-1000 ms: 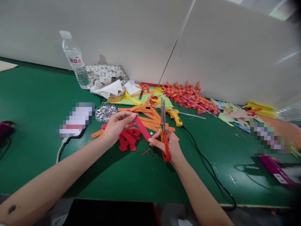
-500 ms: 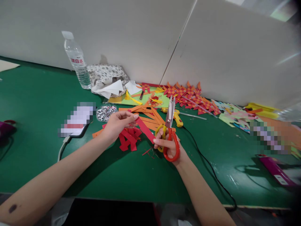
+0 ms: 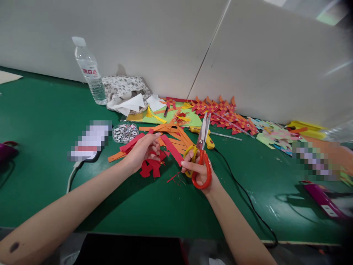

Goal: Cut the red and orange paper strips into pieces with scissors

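Has freed left hand [image 3: 142,151] from the strip's far end, curling it over the red pile [image 3: 154,168] (cannot tell if gripping anything); leaves strip [image 3: 171,149] pinched by right hand [image 3: 199,168] alone, with slightly open scissors [image 3: 201,141] also held there.

Wall [image 3: 154,44]: pale gray panels, dark seam between them, directly behind table.
Table [image 3: 116,209]: green, glossy top, pale front edge.
Light: reflections on tabletop, right of table center.
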A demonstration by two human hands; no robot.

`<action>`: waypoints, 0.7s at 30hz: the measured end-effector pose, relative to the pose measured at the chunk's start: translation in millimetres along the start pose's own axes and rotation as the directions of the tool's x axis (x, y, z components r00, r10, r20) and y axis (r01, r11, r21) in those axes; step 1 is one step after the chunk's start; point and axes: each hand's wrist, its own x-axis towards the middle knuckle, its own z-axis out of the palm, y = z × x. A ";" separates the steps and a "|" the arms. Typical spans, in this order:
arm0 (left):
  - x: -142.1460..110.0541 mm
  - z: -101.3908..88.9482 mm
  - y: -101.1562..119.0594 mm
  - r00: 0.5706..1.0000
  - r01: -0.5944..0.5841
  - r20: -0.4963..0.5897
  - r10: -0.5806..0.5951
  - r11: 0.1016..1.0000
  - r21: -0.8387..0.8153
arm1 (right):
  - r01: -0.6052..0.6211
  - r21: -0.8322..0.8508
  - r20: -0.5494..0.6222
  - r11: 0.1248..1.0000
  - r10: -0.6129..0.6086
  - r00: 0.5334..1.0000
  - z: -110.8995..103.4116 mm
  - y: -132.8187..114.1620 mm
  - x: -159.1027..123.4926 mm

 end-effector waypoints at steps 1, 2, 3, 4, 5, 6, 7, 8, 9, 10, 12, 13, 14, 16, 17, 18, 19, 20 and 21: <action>-0.9 0.9 -0.9 1.000 0.010 0.021 -0.010 1.000 0.022 | 0.013 0.010 -0.010 1.000 -0.013 1.000 -0.1 0.7 0.5; -2.1 2.0 -1.7 0.999 0.022 0.048 -0.025 0.998 0.059 | 0.025 0.021 -0.020 0.999 -0.025 1.000 -0.1 1.4 0.9; -3.5 3.2 -2.4 0.996 0.034 0.081 -0.043 0.993 0.111 | 0.036 0.029 -0.029 0.999 -0.035 0.999 -0.1 2.1 1.3; -5.0 4.6 -3.0 0.992 0.042 0.112 -0.062 0.984 0.174 | 0.045 0.031 -0.039 0.998 -0.044 0.998 -0.2 2.8 1.6; -6.6 6.0 -3.7 0.988 0.042 0.137 -0.077 0.970 0.239 | 0.051 0.026 -0.048 0.998 -0.050 0.998 -0.2 3.5 1.7; -7.9 7.6 -4.5 0.985 0.037 0.152 -0.084 0.955 0.293 | 0.055 0.016 -0.055 0.998 -0.054 0.997 -0.3 4.1 1.8; -9.1 9.0 -5.4 0.984 0.028 0.159 -0.084 0.943 0.331 | 0.059 0.001 -0.062 0.998 -0.059 0.996 -0.3 4.6 1.7; -10.1 10.3 -6.2 0.984 0.018 0.162 -0.079 0.937 0.350 | 0.062 -0.014 -0.067 0.998 -0.063 0.996 -0.4 5.0 1.4; -10.7 11.4 -7.1 0.984 0.012 0.161 -0.074 0.935 0.355 | 0.066 -0.028 -0.070 0.997 -0.068 0.995 -0.4 5.4 1.1; -11.1 12.2 -7.7 0.986 0.010 0.153 -0.068 0.936 0.351 | 0.072 -0.041 -0.073 0.997 -0.074 0.995 -0.3 5.6 0.7; -11.3 12.9 -8.6 0.989 0.013 0.135 -0.062 0.942 0.336 | 0.082 -0.068 -0.081 0.994 -0.087 0.993 0.3 5.8 0.0; -11.2 12.9 -8.8 0.990 0.015 0.126 -0.060 0.944 0.331 | 0.084 -0.082 -0.085 0.993 -0.091 0.992 0.8 5.7 -0.2; -11.1 12.8 -9.0 0.991 0.016 0.119 -0.058 0.945 0.327 | 0.085 -0.092 -0.088 0.992 -0.093 0.992 1.3 5.6 -0.4; -10.8 12.6 -9.2 0.992 0.015 0.112 -0.054 0.947 0.321 | 0.082 -0.100 -0.090 0.992 -0.091 0.992 2.5 5.2 -0.5; -10.7 12.5 -9.4 0.992 0.014 0.112 -0.052 0.948 0.319 | 0.079 -0.097 -0.086 0.992 -0.088 0.992 3.0 5.1 -0.5; -10.6 12.4 -9.6 0.992 0.010 0.115 -0.049 0.948 0.317 | 0.077 -0.094 -0.084 0.993 -0.085 0.993 3.4 5.1 -0.5; -10.5 12.4 -9.8 0.992 0.006 0.119 -0.046 0.949 0.316 | 0.077 -0.093 -0.082 0.993 -0.085 0.993 3.8 5.1 -0.5; -10.4 12.5 -10.0 0.992 0.003 0.121 -0.043 0.950 0.313 | 0.081 -0.095 -0.081 0.992 -0.089 0.993 4.1 5.1 -0.6; -10.4 12.6 -10.1 0.992 0.004 0.122 -0.044 0.951 0.309 | 0.088 -0.103 -0.081 0.991 -0.096 0.992 4.5 5.0 -0.7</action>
